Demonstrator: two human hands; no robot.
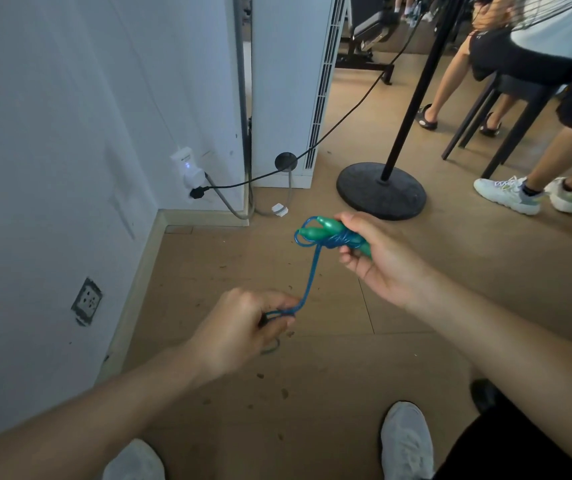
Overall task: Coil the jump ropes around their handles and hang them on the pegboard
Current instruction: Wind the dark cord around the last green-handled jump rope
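Note:
My right hand (378, 258) grips two green jump rope handles (326, 232) held side by side, their tips pointing left. Several turns of blue rope (341, 239) are wound around the handles near my fingers. A doubled strand of the blue rope (310, 278) runs down and left from the handles to my left hand (243, 327), whose curled fingers grip it. A small loop of rope hangs below my left fist. No pegboard is in view.
A white wall (69, 133) with a socket and plugged adapter (187, 171) stands at left. A fan stand's black base (381, 190) sits on the wooden floor beyond my hands, its cable stretched across. Seated people's legs and a dark chair (506, 109) are at upper right.

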